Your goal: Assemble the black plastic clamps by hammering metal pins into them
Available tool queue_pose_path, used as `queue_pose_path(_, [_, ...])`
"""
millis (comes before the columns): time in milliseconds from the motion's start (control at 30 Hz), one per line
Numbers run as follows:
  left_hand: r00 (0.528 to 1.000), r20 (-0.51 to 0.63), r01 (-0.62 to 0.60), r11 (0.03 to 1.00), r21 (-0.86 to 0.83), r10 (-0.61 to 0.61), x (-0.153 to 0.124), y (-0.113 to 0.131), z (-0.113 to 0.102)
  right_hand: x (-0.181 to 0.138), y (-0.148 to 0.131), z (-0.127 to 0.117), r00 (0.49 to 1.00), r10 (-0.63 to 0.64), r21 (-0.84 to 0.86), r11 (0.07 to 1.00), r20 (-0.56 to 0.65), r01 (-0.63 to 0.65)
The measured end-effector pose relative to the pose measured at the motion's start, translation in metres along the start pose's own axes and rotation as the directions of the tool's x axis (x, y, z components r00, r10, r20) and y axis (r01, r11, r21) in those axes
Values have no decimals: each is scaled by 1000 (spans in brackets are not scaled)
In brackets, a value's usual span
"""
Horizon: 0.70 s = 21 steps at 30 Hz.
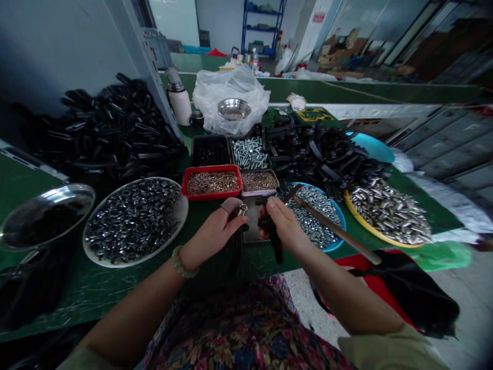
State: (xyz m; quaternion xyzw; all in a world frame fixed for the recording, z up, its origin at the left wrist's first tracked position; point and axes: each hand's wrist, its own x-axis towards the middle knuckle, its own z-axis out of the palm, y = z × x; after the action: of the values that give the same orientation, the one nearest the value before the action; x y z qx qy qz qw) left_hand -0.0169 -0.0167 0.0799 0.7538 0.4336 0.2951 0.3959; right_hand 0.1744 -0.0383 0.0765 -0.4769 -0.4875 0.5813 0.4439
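Both hands full by the red tray

From afar, I see the left hand hold a spring and a black handle off the tray's near right corner; the right hand, further right, grips a second handle. Scratched green table surrounds the tray. Beyond: a bag and, across the room, a blue shelf.

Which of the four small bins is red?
The front-left bin, holding coppery pieces; the back two bins look dark, the front-right bin pale-fronted.
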Motion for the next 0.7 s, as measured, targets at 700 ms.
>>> queue_pose_path(700, [998, -8, -67, 978, 196, 70, -10, 17, 16, -21, -6, 24, 988, -135, -306, 946, -69, 108])
